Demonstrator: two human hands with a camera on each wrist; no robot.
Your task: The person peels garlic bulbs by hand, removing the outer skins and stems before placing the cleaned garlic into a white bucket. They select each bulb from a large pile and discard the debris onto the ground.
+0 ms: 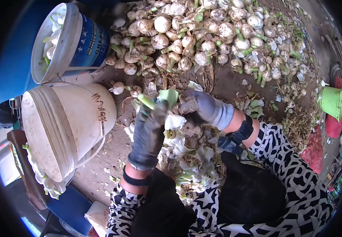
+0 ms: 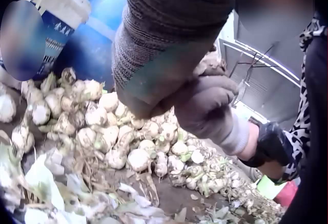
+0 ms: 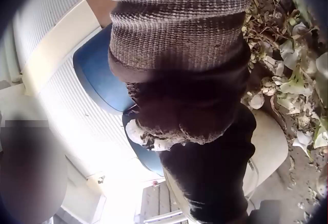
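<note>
My left hand (image 1: 149, 132), in a dark glove, grips a garlic bulb by its pale green stem (image 1: 146, 101). White skin (image 1: 175, 121) hangs below those fingers, and a wide green leaf (image 1: 168, 96) stands up beside the stem. Close against it on the right is my right hand (image 1: 204, 107), in a grey glove with a dirt-caked wrap on a finger; its fingers curl at the bulb's leafy side. The left wrist view shows the right hand (image 2: 210, 103) bent inward behind the left cuff. Much of the bulb is hidden by the gloves.
A large heap of unpeeled garlic (image 1: 214, 31) lies ahead. Peeled skins (image 1: 190, 158) pile up below my hands. To the left, a blue-labelled bucket (image 1: 88, 43) holds trimmed garlic, beside a white bucket (image 1: 88, 114). A green tub (image 1: 332, 102) stands far right.
</note>
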